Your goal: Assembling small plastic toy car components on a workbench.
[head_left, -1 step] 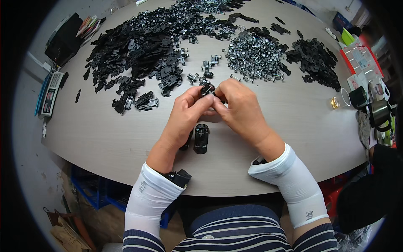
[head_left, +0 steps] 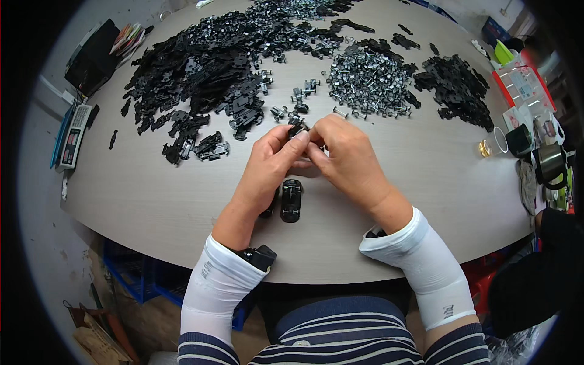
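Looking down from the head camera, you pinch a small black part [head_left: 297, 129] between both hands above the table [head_left: 152, 201]: your left hand [head_left: 272, 159] and right hand [head_left: 342, 151] have fingers closed narrow on it. A black toy car body [head_left: 291, 200] lies just below your hands, near heaps of black pieces [head_left: 201, 67] and metal axles [head_left: 368, 79].

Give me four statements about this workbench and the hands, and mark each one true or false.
1. Both hands, left hand and right hand, hold a small black part between them. True.
2. A black toy car lies on the table below the hands. True.
3. The pile of metal axles sits at the person's far left. False: it lies right of centre.
4. The forearms are bare. False: white sleeves cover them.
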A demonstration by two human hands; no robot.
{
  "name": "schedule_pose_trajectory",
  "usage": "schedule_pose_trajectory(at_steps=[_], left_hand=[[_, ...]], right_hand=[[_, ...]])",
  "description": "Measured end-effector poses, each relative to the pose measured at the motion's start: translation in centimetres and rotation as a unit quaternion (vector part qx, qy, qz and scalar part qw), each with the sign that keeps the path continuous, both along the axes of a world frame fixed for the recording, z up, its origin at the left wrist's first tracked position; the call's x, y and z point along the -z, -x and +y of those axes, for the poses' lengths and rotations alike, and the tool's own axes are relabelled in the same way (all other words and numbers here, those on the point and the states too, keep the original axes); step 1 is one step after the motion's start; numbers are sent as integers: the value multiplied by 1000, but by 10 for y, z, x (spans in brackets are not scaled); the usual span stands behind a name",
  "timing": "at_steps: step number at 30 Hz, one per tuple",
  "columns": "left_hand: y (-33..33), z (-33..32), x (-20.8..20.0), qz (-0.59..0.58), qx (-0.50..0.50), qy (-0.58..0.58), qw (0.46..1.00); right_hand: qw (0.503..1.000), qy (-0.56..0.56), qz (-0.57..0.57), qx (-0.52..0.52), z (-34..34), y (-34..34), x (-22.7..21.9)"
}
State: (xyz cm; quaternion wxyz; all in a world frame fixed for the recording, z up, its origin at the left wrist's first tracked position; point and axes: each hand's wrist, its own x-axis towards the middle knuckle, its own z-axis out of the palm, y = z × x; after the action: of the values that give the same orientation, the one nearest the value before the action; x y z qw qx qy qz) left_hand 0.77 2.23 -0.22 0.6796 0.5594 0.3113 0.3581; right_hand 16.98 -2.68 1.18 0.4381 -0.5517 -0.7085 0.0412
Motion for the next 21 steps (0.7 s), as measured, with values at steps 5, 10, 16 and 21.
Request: schedule_pose_trajectory(at_steps=[5, 10, 16, 21], left_hand=[[3, 2, -5, -10, -102, -6, 995], [34, 11, -20, -25, -160, -32, 986], [73, -26, -22, 198, -122, -53, 971], [67, -51, 1, 360, -126, -366, 849]], right_hand=[[992, 83, 88, -33, 3, -29, -10], [982, 185, 37, 19, -1, -60, -4], [979, 200, -23, -11, 3, -42, 8], [983, 177, -46, 13, 7, -37, 14]])
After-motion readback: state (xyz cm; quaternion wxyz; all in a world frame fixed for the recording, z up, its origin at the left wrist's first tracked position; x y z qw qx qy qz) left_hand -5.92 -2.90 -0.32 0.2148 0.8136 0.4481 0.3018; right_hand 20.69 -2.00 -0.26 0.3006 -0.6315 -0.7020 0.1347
